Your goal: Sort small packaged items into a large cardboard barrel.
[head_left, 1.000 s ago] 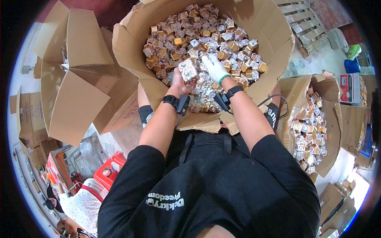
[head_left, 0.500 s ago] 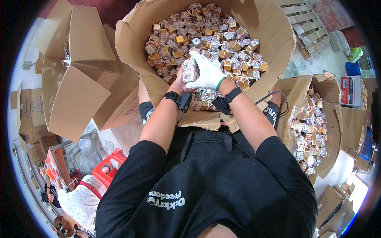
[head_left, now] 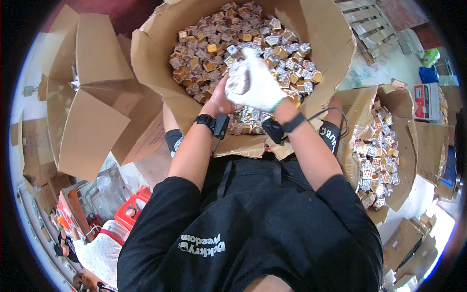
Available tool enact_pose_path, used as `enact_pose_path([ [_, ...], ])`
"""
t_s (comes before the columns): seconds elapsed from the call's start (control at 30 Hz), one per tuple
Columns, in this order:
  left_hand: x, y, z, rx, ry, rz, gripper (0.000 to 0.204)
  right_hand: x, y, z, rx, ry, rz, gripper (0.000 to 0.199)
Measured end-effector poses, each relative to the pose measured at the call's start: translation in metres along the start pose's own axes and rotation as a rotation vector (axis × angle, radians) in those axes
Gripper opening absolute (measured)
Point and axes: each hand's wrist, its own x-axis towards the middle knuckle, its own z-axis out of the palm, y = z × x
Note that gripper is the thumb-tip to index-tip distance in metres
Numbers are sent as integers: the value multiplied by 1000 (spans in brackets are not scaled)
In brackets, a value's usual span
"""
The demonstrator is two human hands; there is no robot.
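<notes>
Both my hands meet above a large cardboard box full of small house-shaped pieces [head_left: 289,63] with silvery, patterned sides and gold parts. Between them is a silvery, mottled piece [head_left: 239,80], blurred, its far details unclear. My bare left hand [head_left: 220,100] cups it from the left, its fingers partly hidden. A white knit glove with a green cuff covers my right hand [head_left: 265,87]. That hand curls round the piece from the right, thumb side nearest me, and is smeared by motion. Dark bands with small black boxes sit on both wrists.
The large box [head_left: 331,44] stands between my legs. An open-flapped carton [head_left: 97,112] is at left, and a smaller box [head_left: 406,141] of similar pieces at right. A wooden pallet [head_left: 365,22] lies at the far right. Another person [head_left: 99,255] is at the lower left.
The right hand has shifted slightly and is now blurred against the piece. My left hand still cups it. The whole view has moved a little, so the boxes sit further left.
</notes>
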Motion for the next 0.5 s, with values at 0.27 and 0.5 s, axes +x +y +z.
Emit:
enact_pose_path([
  [0.27, -4, -12, 0, 2004, 577, -151, 68, -136, 7, -248, -393, 549, 416, 80],
  [0.5, 29, -5, 6, 1885, 301, -122, 68, -173, 9, -297, -723, 92, 928, 77],
])
